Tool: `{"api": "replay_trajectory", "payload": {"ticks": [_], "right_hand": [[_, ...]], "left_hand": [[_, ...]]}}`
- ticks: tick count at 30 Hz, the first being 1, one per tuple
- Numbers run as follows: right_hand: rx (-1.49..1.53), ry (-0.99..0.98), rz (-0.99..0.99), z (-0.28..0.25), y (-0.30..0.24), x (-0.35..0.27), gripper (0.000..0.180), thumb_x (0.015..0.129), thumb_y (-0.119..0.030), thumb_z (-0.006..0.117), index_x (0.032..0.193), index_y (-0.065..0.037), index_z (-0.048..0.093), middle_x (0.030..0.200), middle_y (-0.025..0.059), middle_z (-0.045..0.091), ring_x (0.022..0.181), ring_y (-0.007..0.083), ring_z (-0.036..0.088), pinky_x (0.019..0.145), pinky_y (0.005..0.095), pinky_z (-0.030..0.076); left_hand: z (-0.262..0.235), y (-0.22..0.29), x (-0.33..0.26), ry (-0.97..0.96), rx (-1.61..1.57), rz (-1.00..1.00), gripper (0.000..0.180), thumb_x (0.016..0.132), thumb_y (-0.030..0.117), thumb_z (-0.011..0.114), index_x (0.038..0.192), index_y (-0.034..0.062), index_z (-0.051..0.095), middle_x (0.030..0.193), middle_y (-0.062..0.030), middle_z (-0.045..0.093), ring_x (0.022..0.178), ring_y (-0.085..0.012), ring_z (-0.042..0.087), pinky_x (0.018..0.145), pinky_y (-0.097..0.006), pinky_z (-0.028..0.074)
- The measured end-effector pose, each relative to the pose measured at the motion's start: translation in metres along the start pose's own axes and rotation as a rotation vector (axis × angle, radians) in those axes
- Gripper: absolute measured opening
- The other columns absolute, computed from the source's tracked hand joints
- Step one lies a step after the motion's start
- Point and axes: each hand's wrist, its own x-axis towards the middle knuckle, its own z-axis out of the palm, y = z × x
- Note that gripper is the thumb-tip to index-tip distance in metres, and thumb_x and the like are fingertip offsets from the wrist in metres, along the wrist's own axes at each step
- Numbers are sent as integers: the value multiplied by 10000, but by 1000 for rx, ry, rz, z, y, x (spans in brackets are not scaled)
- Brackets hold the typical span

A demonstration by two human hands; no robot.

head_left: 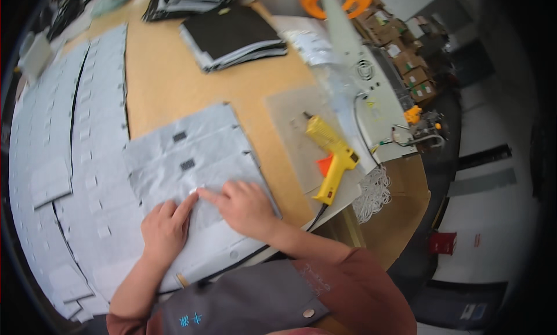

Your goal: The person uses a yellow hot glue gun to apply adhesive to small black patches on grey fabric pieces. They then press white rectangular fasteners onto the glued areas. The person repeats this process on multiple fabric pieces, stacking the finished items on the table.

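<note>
A grey fabric panel [217,138] with two small black patches [187,164] lies on the table in front of me. Both index fingers meet at a small white tab [194,191] on this panel, below the black patches. My left hand [164,227] has its index finger pressed to the tab and its other fingers curled in. From the other side, my right hand [246,207] reaches the same tab with its index finger, the rest bent. The fingertips hide most of the tab.
A yellow glue gun [333,161] rests on a translucent sheet [284,120] to the right. Long grey panels with white tabs [98,132] cover the left side. Black-and-grey fabric stacks [232,36] lie farther back. Beyond the right edge, an open cardboard box [400,213] holds white cord [374,193].
</note>
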Motion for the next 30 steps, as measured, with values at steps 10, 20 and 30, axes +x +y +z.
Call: {"api": "replay_trajectory", "payload": {"ticks": [10,20,30], "right_hand": [[25,55,-25,-3,-2,-5,422,853,-127,608,1268,-195,652,824,13,506,762,196,550,678,348,449],[33,113,-24,4,-3,-9,401,882,-154,595,1279,-190,639,834,12,523,763,204,559,686,365,455],[216,131,10,-6,0,-9,382,900,-155,601,1281,-145,628,883,41,591,836,246,596,744,398,464]], "left_hand": [[-6,3,-2,7,-13,7,364,793,93,697,1124,243,701,679,-6,490,620,-193,558,518,-347,447],[-5,7,-4,-17,4,-12,380,833,73,657,1189,206,678,702,-35,531,628,-224,568,549,-368,461],[-6,14,-4,10,54,18,458,837,72,649,1255,259,655,698,-34,523,633,-226,576,545,-376,461]]}}
